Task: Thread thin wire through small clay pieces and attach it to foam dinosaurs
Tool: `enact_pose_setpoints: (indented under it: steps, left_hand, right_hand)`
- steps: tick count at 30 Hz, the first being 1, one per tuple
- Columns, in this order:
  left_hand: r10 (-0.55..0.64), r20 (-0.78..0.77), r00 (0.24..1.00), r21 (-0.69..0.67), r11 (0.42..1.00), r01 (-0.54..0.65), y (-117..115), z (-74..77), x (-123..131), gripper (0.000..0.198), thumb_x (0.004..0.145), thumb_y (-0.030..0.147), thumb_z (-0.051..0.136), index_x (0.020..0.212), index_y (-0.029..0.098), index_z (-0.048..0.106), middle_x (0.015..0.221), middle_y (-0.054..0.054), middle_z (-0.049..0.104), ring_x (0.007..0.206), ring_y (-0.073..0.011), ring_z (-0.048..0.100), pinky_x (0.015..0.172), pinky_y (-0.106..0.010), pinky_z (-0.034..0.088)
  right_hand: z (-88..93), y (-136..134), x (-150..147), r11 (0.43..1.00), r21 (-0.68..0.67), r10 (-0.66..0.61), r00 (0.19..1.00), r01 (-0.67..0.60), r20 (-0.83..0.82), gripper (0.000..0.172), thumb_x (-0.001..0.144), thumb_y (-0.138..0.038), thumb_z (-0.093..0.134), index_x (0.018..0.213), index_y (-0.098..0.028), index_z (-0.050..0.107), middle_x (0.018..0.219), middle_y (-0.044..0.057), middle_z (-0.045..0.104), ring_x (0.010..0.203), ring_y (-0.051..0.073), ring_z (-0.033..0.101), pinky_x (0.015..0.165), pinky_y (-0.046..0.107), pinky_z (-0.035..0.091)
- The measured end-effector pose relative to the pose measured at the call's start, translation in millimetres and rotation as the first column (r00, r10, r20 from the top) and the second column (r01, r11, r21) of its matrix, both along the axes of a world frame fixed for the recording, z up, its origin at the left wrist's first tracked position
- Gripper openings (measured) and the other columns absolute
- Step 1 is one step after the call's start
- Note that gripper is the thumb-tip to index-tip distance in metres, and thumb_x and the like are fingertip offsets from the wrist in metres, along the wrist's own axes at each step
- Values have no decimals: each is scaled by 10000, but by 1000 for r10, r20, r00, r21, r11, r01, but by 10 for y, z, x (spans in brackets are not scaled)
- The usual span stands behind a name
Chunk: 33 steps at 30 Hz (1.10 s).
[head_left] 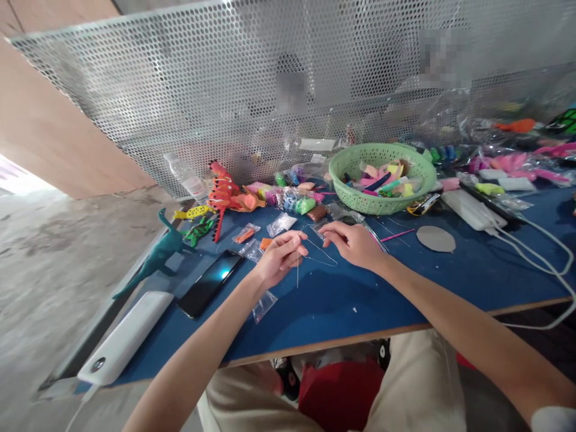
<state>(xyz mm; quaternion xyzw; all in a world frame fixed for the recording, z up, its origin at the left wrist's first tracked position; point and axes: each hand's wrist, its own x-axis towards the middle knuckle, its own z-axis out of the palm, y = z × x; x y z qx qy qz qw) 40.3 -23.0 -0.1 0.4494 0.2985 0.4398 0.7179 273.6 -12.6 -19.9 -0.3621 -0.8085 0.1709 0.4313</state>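
Note:
Above the blue table [324, 306] my left hand [281, 255] pinches a thin pale wire [321, 262]. One end of the wire hangs straight down below the fingers, and another part bends out in a loop to the right. My right hand [353, 243] is close by on the right, fingers curled together; whether the wire reaches into them I cannot make out. Just behind the hands lie a small bag of white clay [281, 224], a brown clay packet [317, 213] and an orange clay piece [266, 243].
A green basket [346, 195] of coloured clay packets stands behind my right hand. To the left are a phone [210, 283], a white power bank [126, 336], a teal dinosaur figure [164, 255] and an orange figure [222, 195]. A perforated metal screen [202, 78] borders the back.

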Motion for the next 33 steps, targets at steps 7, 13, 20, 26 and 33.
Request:
enact_pose_setpoints:
  steps: [7, 13, 20, 26, 33]
  left_hand:
    - [18, -113, 993, -69, 997, -26, 36, 16, 0, 233, 827, 352, 741, 928, 149, 687, 726, -18, 740, 347, 6, 183, 416, -187, 238]
    - [134, -779, 612, 311, 931, 192, 104, 326, -471, 466, 853, 548, 663, 1139, 180, 666, 1066, -102, 743, 651, -130, 624, 585, -245, 453]
    - [111, -975, -194, 2, 872, 489, -421, 382, -1072, 590, 656, 589, 776, 1122, 249, 653, 1041, -47, 735, 885, -257, 689, 718, -305, 462]
    - [-9, -1000, 7, -3, 840, 542, -370, 443, -1053, 327, 808, 500, 669, 1012, 244, 688, 910, -11, 741, 756, -188, 674, 627, -256, 451]
    - [768, -613, -188, 750, 640, 168, 239, 446, -933, 398, 912, 417, 595, 1236, 201, 680, 1237, -141, 685, 943, -260, 690, 789, -361, 531]
  right_hand:
    - [-27, 10, 5, 1000, -12, 8, 1000, -7, 8, 226, 1022, -256, 485, 1142, -221, 673, 797, -21, 778, 612, 110, 666, 623, 220, 462]
    - [-29, 48, 48, 997, -71, -36, 998, 32, -58, 246, 1036, -319, 460, 1122, -232, 674, 772, -21, 749, 527, 103, 589, 565, 224, 427]
    - [-37, 151, 156, 989, -120, -117, 967, 91, -228, 307, 1027, -429, 453, 1088, -203, 652, 674, 2, 677, 521, 127, 562, 543, 243, 419]
    - [-25, 121, 135, 990, -113, -107, 978, 88, -179, 300, 1023, -416, 461, 1076, -206, 668, 669, -2, 679, 510, 123, 531, 559, 250, 412]
    - [-28, 115, 114, 988, -135, -102, 982, 81, -161, 310, 1023, -421, 454, 1083, -203, 664, 666, 2, 684, 528, 134, 553, 569, 253, 417]
